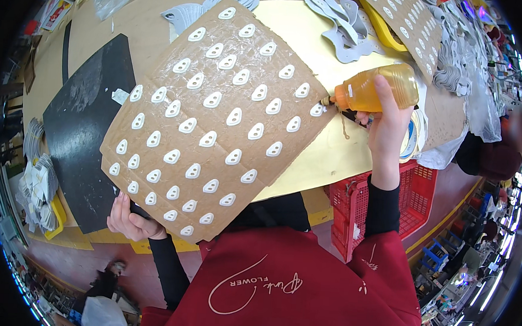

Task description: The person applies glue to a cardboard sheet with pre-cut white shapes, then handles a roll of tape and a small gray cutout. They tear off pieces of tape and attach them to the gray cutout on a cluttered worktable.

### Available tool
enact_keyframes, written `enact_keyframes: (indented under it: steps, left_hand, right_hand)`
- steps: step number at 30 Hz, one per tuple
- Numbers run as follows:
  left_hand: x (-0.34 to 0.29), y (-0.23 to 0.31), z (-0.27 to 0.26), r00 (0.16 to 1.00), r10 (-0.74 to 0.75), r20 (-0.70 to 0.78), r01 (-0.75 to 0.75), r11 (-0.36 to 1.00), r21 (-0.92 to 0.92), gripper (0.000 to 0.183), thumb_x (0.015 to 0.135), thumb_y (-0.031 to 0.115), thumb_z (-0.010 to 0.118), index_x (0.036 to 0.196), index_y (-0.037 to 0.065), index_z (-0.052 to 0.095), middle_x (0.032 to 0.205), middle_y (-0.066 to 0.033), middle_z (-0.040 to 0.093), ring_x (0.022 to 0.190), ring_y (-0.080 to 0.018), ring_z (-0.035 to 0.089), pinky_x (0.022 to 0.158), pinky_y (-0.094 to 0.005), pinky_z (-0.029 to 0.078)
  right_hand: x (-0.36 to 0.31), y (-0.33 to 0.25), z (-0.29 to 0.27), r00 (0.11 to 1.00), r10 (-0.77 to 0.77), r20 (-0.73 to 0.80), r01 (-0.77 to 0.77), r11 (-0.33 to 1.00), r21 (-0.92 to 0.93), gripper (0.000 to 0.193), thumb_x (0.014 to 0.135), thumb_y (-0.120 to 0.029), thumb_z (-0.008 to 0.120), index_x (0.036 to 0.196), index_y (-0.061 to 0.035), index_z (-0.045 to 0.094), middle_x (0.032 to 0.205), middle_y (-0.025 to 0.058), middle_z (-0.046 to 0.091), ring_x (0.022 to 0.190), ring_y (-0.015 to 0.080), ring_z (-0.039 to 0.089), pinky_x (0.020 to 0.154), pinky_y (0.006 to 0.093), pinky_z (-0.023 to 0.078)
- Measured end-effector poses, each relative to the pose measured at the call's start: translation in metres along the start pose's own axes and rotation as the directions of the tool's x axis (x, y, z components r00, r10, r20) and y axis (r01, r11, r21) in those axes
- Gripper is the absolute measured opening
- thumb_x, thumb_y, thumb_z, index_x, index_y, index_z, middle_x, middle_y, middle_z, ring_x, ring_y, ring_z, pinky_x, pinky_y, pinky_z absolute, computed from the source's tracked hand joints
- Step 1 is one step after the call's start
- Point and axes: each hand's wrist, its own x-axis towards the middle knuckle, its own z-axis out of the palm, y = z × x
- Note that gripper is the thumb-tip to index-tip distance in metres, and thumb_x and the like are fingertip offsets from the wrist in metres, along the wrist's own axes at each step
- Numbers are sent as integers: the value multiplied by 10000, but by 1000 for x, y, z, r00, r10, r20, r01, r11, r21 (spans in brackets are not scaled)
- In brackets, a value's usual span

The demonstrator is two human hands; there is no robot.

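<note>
my right hand [386,131] wraps the bottle [377,89], long axis level, nozzle pointing left at the card [216,122] edge, probably touching; left hand [129,218] pinches the card's near corner.

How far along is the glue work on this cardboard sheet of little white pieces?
Done: the cardboard sheet is fully laid out with rows of white pieces. In hand: the right hand holds the amber squeeze bottle, its nozzle at the piece on the sheet's right edge, while the left hand grips the near corner. Which pieces already carry glue cannot be told, so what is left is unclear.
</note>
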Motion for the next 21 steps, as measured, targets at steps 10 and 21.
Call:
enact_keyframes:
  steps: [10,21]
  left_hand:
    - [-3,-3,0,1000,-2,0,2,1000,5,437,998,268,345,980,27,709,970,-47,736,946,-199,659,947,-372,343]
    - [-2,-2,0,1000,-8,-2,8,1000,10,441,997,269,345,971,27,712,963,-49,739,936,-200,660,939,-369,343]
  right_hand:
    - [-6,-9,6,998,-33,47,40,987,-155,310,839,-241,791,965,14,667,770,48,673,539,77,590,440,188,438]
    - [-8,-20,11,986,-90,142,124,958,-260,306,821,-222,812,948,30,694,806,52,706,629,81,631,534,216,489]
